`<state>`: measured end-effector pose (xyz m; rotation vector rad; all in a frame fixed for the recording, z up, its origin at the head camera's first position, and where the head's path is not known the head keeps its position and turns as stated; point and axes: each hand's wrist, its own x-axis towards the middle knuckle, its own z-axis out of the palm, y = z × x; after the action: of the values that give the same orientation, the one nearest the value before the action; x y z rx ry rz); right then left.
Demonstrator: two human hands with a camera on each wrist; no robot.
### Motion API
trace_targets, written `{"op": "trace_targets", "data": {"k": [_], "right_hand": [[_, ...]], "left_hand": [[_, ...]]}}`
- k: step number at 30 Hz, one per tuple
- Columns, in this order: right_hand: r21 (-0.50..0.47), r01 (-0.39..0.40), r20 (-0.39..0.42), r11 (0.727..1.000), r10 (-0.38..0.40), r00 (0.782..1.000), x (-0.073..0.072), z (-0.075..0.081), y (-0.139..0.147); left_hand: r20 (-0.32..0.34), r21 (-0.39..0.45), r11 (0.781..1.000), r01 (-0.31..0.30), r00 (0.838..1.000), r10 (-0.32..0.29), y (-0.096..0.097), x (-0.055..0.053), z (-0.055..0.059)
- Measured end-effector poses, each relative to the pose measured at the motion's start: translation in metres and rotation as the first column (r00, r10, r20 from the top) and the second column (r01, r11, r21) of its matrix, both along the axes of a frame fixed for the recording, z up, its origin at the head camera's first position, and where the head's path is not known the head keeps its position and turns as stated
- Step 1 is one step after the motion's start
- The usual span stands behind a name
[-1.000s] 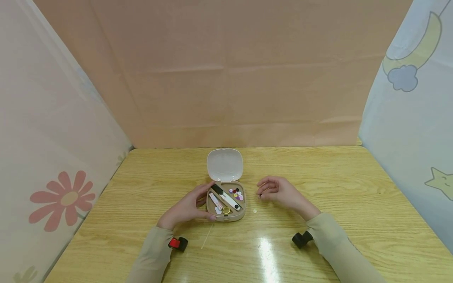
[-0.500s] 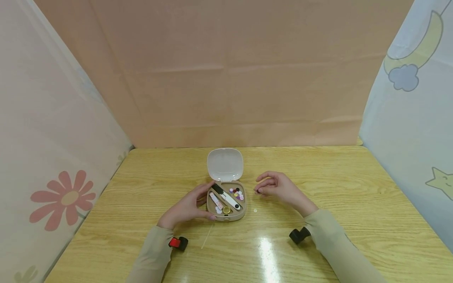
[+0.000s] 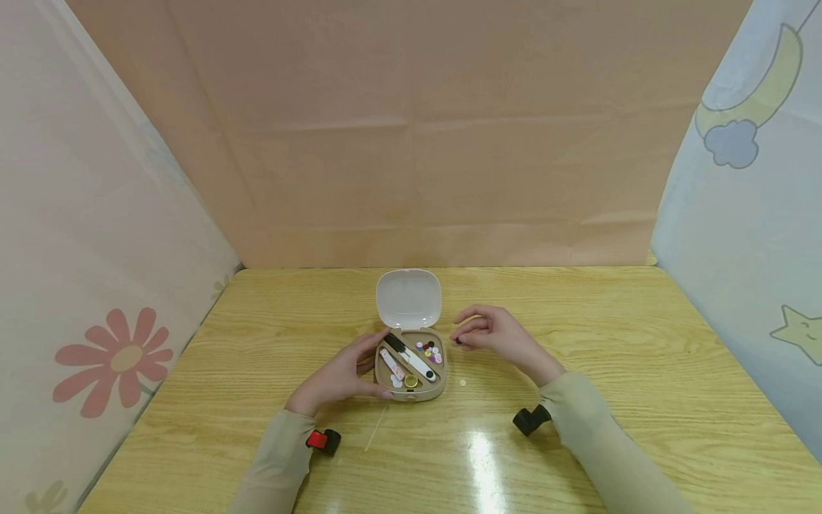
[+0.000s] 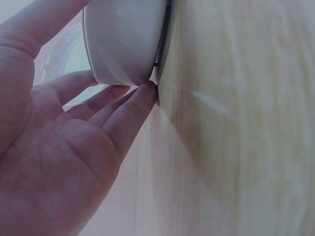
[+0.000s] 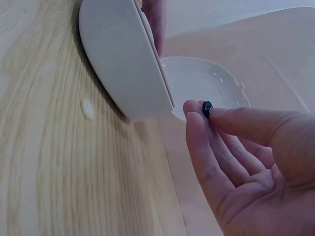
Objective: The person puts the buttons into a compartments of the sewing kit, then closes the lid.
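A beige sewing box [image 3: 443, 385] stands on the table with its translucent lid [image 3: 408, 298] raised at the back. My left hand [image 3: 340, 375] holds the box at its left side, thumb at the front and fingers toward the back; in the left wrist view the fingertips touch the box wall [image 4: 123, 39]. Just right of the box, my right hand [image 3: 497, 335] pinches a small black button [image 5: 207, 108] between thumb and fingertips, above the table. Several coloured buttons [image 3: 429, 351] lie in the right compartment. A pale button [image 3: 462, 383] lies on the table beside the box.
A white tool with a black end [image 3: 411, 358] lies diagonally in the box's middle compartment. The left compartment bears a pink-and-white strip [image 3: 392, 365], a gold ring-shaped piece [image 3: 411, 382] and white pieces. A thin pale stick [image 3: 376, 428] lies on the table in front.
My right hand has moved left and slightly back, bringing the black button close to the box's right edge. The left hand and the box have stayed in place.
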<state>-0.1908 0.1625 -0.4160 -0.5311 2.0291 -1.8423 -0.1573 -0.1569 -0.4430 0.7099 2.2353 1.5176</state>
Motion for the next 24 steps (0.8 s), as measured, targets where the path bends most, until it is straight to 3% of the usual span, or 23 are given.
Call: {"op": "trace_targets", "data": {"k": [12,24], "right_hand": [[-0.008,-0.006,0.007,1.000,0.006,1.000,-0.003,-0.003,-0.017],[0.033,-0.026,-0.061,0.999,0.028,0.998,-0.002,-0.008,-0.028]], "left_hand": [[0.009,0.000,1.000,0.000,1.000,0.000,0.000,0.000,-0.001],[0.018,0.001,1.000,0.001,1.000,-0.001,0.000,0.000,0.000]]}}
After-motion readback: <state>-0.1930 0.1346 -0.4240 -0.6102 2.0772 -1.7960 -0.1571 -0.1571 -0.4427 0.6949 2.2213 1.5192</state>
